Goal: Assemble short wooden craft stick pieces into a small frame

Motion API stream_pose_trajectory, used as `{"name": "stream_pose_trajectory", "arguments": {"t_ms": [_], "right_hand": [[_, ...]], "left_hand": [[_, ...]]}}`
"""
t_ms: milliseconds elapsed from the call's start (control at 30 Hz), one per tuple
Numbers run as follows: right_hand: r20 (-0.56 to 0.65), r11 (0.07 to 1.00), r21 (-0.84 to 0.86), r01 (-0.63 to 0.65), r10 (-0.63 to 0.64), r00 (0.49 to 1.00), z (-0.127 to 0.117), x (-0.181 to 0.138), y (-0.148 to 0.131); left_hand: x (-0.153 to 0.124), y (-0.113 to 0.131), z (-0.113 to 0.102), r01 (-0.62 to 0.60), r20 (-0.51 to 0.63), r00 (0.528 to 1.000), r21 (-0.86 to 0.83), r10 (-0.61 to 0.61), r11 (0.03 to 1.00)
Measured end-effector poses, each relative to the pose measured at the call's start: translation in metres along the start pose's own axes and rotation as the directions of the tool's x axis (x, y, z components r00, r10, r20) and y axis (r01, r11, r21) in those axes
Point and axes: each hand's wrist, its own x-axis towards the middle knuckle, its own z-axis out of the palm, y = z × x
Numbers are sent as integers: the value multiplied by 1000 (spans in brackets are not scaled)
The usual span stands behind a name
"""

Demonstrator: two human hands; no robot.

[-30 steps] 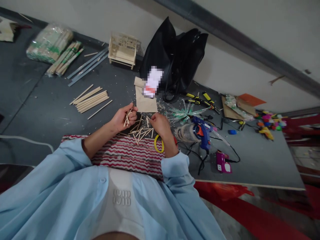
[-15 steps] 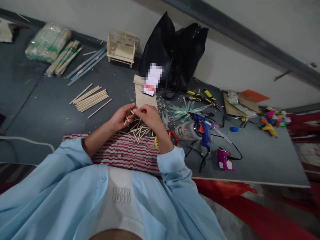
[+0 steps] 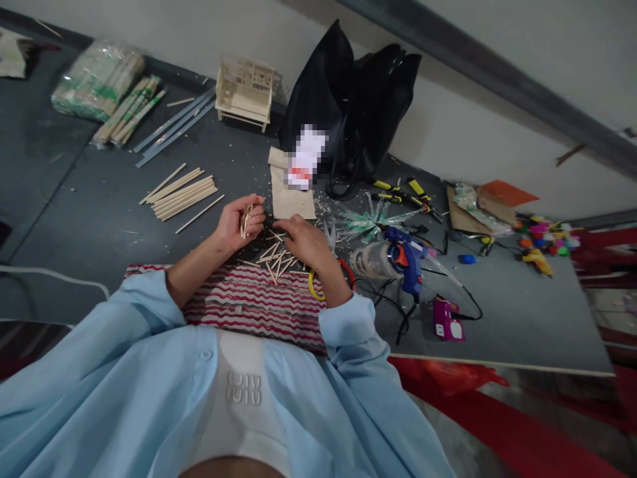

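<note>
We see a left hand [image 3: 237, 224] raised above a dark table [image 3: 74, 219], fingers curled tight around a small bundle of short sticks [image 3: 245, 220]. Half a second ago the right hand [image 3: 304, 240] met it at the bundle. Now it has dropped away, palm down, onto the loose pile of sticks [image 3: 275, 260] just beyond a striped cloth [image 3: 249, 299]. The left hand alone holds the bundle. We cannot tell whether the right fingers pinch a stick. A blue glue gun [image 3: 404, 255] lies further right.
</note>
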Motion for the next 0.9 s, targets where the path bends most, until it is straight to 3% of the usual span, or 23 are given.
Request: {"name": "stream_pose_trajectory", "arguments": {"t_ms": [133, 533, 633, 733, 900], "right_hand": [[69, 999, -54, -1, 5, 998, -3, 2, -1], [46, 992, -102, -74, 79, 996, 10, 12, -8], [-3, 983, -8, -181, 181, 984, 5, 13, -6], [-86, 936, 213, -279, 302, 949, -6, 14, -9], [-112, 891, 406, -204, 270, 956, -14, 20, -28]], "left_hand": [[0, 0, 1, -5, -18, 1000, 1, 5, 1000], [0, 0, 1, -33, 3, 999, 6, 33, 999], [0, 1, 0, -52, 11, 999, 27, 52, 998], [0, -2, 0, -60, 8, 998, 82, 60, 995], [0, -10, 3, -93, -11, 995, 226, 98, 970]]}}
